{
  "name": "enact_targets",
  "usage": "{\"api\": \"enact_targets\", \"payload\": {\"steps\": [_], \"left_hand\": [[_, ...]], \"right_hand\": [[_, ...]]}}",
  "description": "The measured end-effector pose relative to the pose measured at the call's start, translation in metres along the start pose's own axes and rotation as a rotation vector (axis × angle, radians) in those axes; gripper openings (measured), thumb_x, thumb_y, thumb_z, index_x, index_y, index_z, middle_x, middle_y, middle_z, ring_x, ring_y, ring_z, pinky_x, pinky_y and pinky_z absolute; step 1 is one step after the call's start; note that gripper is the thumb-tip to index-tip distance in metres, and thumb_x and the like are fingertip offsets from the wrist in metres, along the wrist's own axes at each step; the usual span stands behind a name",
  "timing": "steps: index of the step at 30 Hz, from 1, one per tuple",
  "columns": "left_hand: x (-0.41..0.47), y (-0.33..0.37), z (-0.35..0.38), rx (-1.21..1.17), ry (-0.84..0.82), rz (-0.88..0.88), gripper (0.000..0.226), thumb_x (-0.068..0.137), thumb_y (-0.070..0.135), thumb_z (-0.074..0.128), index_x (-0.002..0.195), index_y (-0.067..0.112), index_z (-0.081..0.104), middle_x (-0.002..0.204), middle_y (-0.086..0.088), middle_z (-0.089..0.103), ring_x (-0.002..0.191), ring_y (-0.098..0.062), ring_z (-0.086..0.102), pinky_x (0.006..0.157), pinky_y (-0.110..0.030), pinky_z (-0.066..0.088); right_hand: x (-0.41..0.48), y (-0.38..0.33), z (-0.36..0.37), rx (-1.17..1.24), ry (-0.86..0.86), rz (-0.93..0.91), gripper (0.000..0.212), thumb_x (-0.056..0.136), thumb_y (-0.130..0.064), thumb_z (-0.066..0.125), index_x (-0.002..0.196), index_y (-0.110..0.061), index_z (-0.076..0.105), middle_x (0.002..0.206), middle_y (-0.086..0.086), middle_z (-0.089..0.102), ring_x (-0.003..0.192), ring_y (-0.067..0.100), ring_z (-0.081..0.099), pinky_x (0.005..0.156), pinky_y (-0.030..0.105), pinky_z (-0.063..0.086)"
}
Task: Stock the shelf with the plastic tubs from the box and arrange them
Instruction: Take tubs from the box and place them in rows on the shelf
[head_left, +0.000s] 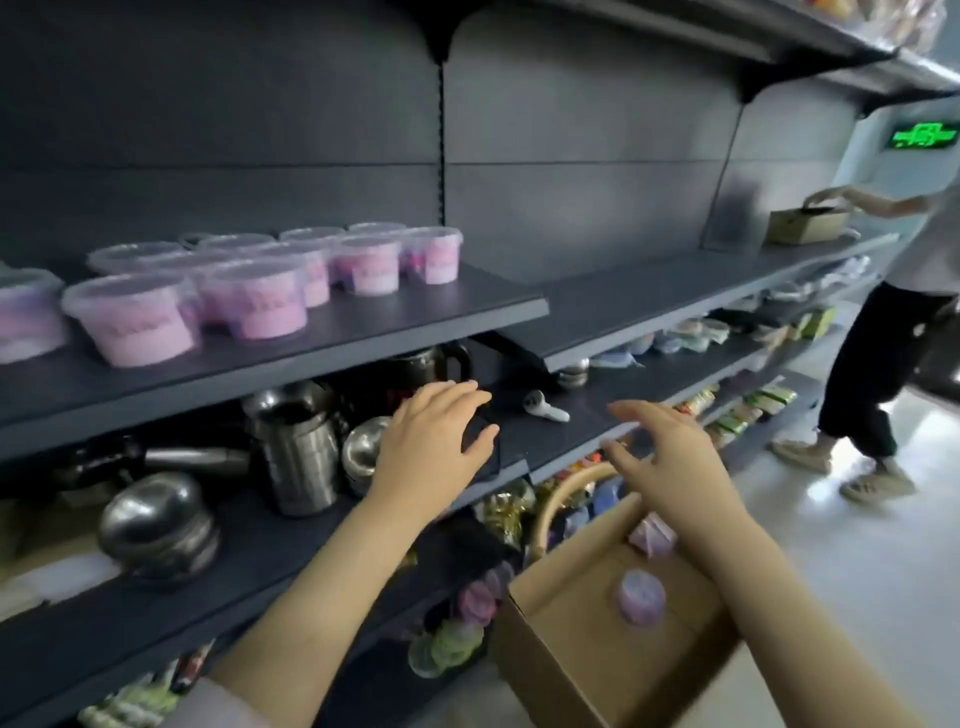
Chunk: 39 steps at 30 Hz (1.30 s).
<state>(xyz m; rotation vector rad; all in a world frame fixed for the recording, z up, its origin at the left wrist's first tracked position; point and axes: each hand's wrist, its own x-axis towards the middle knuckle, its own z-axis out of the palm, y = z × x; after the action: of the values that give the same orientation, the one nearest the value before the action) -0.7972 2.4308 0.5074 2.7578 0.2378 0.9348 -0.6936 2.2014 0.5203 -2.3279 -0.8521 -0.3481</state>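
Several clear plastic tubs (260, 291) with pink and purple filling stand in rows on the dark upper shelf (363, 338) at the left. An open cardboard box (566, 649) sits low at the right; inside it lie one purple tub (641, 595) and another pinkish tub (652, 535) partly hidden by my arm. My left hand (431, 441) hovers with fingers spread in front of the second shelf, holding nothing. My right hand (660, 452) is also empty and spread, above the box.
Steel pots and kettles (296, 452) crowd the second shelf, with a white thermometer-like item (543, 408) on it. Packaged goods fill the lower shelves. At the far right a person (893, 322) handles a cardboard box (805, 223) on the shelf. Pale floor at right.
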Motion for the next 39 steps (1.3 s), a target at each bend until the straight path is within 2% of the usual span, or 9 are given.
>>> {"api": "enact_targets", "payload": {"steps": [4,8,12,15,20,27,31,36,39], "left_hand": [[-0.060,0.086,0.066,-0.110,-0.143,0.007,0.040,0.094,0.040,0.053,0.131,0.024,0.056,0.135,0.010,0.053,0.130,-0.012,0.041,0.106,-0.032,0.034],[-0.096,0.144,0.114,-0.196,-0.233,-0.001,0.038,0.091,0.039,0.057,0.126,0.024,0.060,0.127,0.011,0.059,0.123,-0.011,0.047,0.102,-0.034,0.042],[-0.105,0.184,0.153,-0.265,-0.284,-0.031,0.038,0.089,0.043,0.053,0.120,0.024,0.063,0.123,0.010,0.061,0.119,-0.012,0.050,0.100,-0.034,0.044],[-0.101,0.199,0.186,-0.267,-0.323,-0.022,0.047,0.086,0.049,0.042,0.117,0.022,0.065,0.118,0.008,0.064,0.114,-0.014,0.055,0.095,-0.036,0.048],[-0.080,0.207,0.240,-0.297,-0.346,-0.060,0.039,0.086,0.042,0.051,0.114,0.019,0.067,0.113,0.005,0.067,0.109,-0.015,0.058,0.092,-0.031,0.047],[-0.060,0.193,0.317,-0.333,-0.463,-0.264,0.033,0.089,0.034,0.062,0.120,0.025,0.063,0.120,0.008,0.063,0.115,-0.011,0.054,0.092,-0.019,0.039],[-0.058,0.183,0.347,-0.329,-0.500,-0.373,0.037,0.088,0.032,0.064,0.123,0.020,0.062,0.120,0.004,0.064,0.114,-0.016,0.055,0.092,-0.025,0.042],[-0.053,0.183,0.370,-0.326,-0.494,-0.515,0.040,0.090,0.034,0.062,0.126,0.019,0.059,0.120,0.002,0.065,0.114,-0.018,0.056,0.093,-0.030,0.045],[-0.047,0.190,0.385,-0.330,-0.471,-0.653,0.047,0.091,0.037,0.060,0.135,0.022,0.051,0.125,0.002,0.062,0.114,-0.017,0.056,0.089,-0.024,0.043]], "right_hand": [[-0.094,0.080,-0.017,-0.039,-0.152,0.164,0.039,0.081,-0.036,0.060,0.119,-0.025,0.062,0.112,0.000,0.065,0.107,0.025,0.057,0.089,0.036,0.045],[-0.157,0.147,-0.049,0.000,-0.100,0.358,0.036,0.080,-0.019,0.071,0.116,-0.019,0.066,0.115,0.003,0.066,0.107,0.027,0.058,0.093,0.035,0.043],[-0.181,0.202,-0.069,0.009,-0.087,0.461,0.032,0.088,-0.026,0.066,0.120,-0.027,0.060,0.120,-0.006,0.060,0.115,0.021,0.052,0.099,0.034,0.040],[-0.179,0.233,-0.065,0.034,-0.055,0.505,0.035,0.089,-0.028,0.064,0.124,-0.029,0.057,0.123,-0.006,0.059,0.117,0.020,0.052,0.100,0.034,0.041],[-0.151,0.276,-0.046,0.033,-0.143,0.505,0.039,0.091,-0.033,0.062,0.129,-0.032,0.053,0.125,-0.008,0.057,0.118,0.018,0.051,0.098,0.031,0.041],[-0.090,0.341,-0.009,0.042,-0.276,0.520,0.041,0.090,-0.034,0.062,0.130,-0.031,0.052,0.129,-0.010,0.055,0.120,0.017,0.051,0.098,0.029,0.042],[-0.078,0.367,0.020,0.121,-0.324,0.562,0.044,0.089,-0.032,0.065,0.131,-0.026,0.053,0.129,-0.008,0.056,0.120,0.016,0.051,0.092,0.020,0.037],[-0.048,0.403,0.044,0.197,-0.439,0.602,0.048,0.090,-0.031,0.064,0.135,-0.025,0.050,0.130,-0.001,0.056,0.107,0.012,0.053,0.085,0.021,0.041],[-0.014,0.428,0.059,0.230,-0.495,0.580,0.049,0.091,-0.030,0.063,0.137,-0.023,0.048,0.133,0.001,0.055,0.116,0.020,0.055,0.092,0.029,0.047]]}}
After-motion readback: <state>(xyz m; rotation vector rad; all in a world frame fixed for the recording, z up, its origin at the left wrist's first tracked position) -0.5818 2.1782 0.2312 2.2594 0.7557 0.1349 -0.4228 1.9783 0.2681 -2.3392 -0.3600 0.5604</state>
